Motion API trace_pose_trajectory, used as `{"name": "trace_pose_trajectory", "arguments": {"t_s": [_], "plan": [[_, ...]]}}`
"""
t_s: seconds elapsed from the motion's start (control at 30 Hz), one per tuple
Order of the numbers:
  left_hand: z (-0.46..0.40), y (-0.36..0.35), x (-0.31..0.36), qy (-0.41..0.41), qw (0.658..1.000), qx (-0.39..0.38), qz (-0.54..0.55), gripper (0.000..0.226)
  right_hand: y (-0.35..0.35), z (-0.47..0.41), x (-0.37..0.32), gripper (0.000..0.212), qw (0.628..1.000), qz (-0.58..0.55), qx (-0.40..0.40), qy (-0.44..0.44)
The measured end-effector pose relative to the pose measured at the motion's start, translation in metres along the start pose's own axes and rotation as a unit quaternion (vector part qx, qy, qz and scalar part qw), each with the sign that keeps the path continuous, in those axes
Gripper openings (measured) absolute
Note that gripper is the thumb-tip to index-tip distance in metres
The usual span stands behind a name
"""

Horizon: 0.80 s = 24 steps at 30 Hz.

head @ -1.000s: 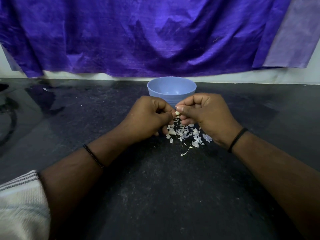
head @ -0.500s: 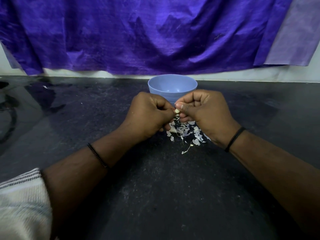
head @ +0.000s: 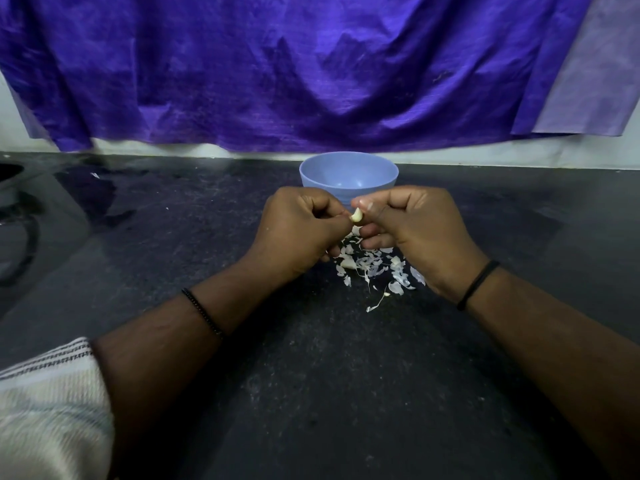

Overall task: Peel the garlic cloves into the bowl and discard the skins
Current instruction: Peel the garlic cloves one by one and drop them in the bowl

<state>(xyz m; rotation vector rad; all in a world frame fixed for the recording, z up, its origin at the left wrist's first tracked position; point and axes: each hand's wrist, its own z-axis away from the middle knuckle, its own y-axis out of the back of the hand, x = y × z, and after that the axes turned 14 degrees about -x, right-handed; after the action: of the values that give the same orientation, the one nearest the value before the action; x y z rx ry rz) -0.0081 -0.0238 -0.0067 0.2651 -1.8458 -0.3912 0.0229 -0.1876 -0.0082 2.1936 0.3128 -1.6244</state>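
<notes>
A small pale garlic clove (head: 356, 215) sits between my two hands, just in front of the blue bowl (head: 348, 174). My left hand (head: 299, 230) pinches it from the left with curled fingers. My right hand (head: 420, 230) pinches it from the right, thumb on top. Below the hands lies a heap of white garlic skins (head: 375, 268) on the dark counter (head: 311, 375), with what looks like a clove among them. The bowl's visible inside looks bare; the hands hide its front.
A purple cloth (head: 311, 71) hangs on the wall behind the bowl. A dark round fixture (head: 14, 233) lies at the counter's far left. A striped pale sleeve (head: 45, 403) shows at the lower left. Both wrists wear black bands.
The clove shows more between the fingertips now, and the hands have turned slightly while staying over the skin heap. The camera view shifted a little.
</notes>
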Motion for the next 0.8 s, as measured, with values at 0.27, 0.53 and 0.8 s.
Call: {"name": "trace_pose_trajectory", "arguments": {"t_s": [0.27,0.53,0.8], "plan": [[-0.0012,0.0037,-0.0008,0.000,1.000,-0.003,-0.002,0.015,0.0036,0.0013,-0.0010,0.021,0.997,0.042,-0.069,-0.008],[-0.0026,0.0019,-0.0023,-0.011,1.000,-0.005,0.000,0.022,0.0016,0.0017,-0.0020,0.018,0.986,0.149,-0.074,0.002],[-0.0028,0.0021,-0.0012,-0.005,1.000,0.005,0.029,0.014,0.0019,0.0008,-0.0039,0.022,0.994,0.092,-0.056,-0.002]]}}
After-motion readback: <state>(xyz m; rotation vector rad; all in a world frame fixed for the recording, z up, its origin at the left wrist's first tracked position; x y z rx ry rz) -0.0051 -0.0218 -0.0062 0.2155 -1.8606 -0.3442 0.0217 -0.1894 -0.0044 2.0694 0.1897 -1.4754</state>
